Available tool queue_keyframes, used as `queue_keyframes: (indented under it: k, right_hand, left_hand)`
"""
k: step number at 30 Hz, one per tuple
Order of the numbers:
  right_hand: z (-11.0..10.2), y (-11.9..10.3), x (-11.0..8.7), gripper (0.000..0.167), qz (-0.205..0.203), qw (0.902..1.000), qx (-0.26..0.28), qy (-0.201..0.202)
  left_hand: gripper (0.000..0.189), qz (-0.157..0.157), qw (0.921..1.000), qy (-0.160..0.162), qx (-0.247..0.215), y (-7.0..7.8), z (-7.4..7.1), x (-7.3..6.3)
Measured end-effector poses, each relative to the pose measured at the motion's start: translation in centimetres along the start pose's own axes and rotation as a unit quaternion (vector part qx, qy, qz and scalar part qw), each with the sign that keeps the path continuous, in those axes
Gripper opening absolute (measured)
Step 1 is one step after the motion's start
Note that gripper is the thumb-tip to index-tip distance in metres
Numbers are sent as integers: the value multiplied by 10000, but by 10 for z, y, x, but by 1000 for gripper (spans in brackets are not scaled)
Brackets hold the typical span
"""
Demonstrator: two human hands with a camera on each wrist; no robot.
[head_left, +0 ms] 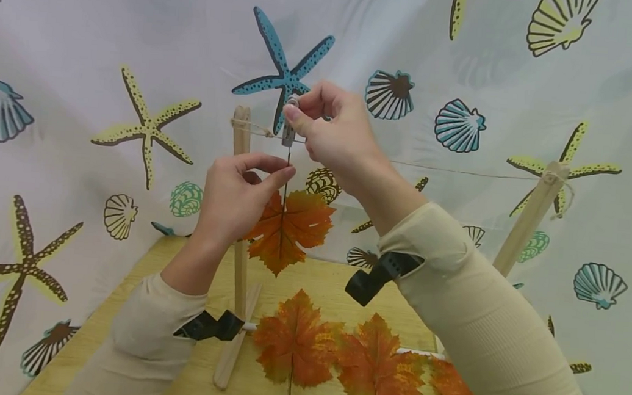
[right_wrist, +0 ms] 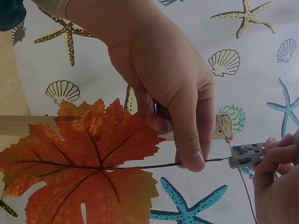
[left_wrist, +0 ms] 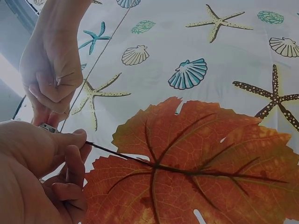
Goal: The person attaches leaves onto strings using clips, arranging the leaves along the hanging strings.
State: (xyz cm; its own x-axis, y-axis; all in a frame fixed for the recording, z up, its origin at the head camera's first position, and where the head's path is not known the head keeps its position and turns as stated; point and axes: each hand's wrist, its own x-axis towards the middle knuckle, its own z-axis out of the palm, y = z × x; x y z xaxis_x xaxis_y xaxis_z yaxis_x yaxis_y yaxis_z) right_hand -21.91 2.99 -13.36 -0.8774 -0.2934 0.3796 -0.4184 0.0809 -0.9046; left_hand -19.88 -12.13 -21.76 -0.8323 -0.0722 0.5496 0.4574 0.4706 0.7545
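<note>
One clip [head_left: 288, 133] at the string [head_left: 461, 170] sits pinched in the right hand [head_left: 340, 126]. Below it, the left hand [head_left: 237, 195] pinches the upright leaf stem [head_left: 286, 186].

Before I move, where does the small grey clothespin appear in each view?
Head: clothespin just left of centre, above the middle.
Left wrist: clothespin at left, mostly hidden.
Right wrist: clothespin on the right, below the middle.
Shared landmark: held orange-red lobed leaf, dark stem pointing towards the clothespin.

No lettering or numbers can be read.
</note>
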Motion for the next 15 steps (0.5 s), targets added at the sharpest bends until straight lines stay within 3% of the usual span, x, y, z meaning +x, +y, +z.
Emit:
queue_keyframes:
  k: [15]
  right_hand:
    - [0,10,-1,11,234,9996,-171,-14]
  left_hand:
    - [26,95,9996,257,-20,2,2,5]
